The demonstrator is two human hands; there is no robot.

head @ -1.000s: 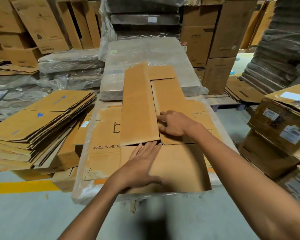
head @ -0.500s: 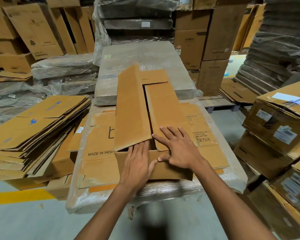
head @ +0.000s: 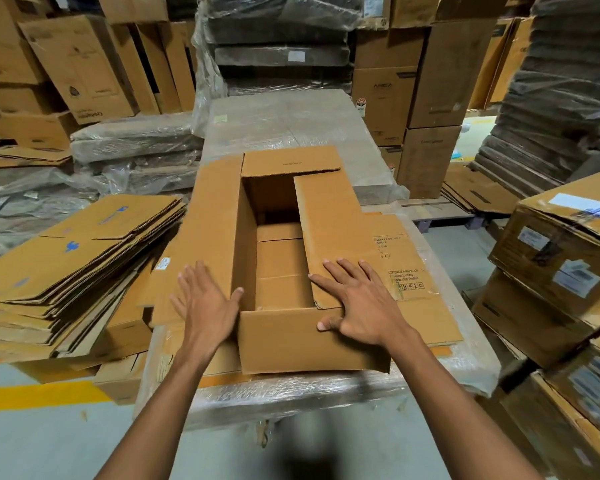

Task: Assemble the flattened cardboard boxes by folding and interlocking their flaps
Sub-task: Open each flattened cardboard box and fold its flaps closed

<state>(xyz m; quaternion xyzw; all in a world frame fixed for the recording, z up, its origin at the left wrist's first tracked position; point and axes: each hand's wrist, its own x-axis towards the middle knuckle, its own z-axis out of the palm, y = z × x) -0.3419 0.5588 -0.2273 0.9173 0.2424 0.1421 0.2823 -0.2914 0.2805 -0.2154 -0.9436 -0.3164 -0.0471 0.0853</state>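
The flattened cardboard sheet (head: 426, 317) reads "CTRONICS India Pvt. Ltd".

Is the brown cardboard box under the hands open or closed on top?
Open. The brown cardboard box shows its inside floor through a wide gap; left hand and right hand lie flat on its side flaps.

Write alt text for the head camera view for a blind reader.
A person's left hand and right hand rest flat on the two long flaps of an open cardboard box on a plastic-wrapped stack. Flattened boxes lie piled to its left.
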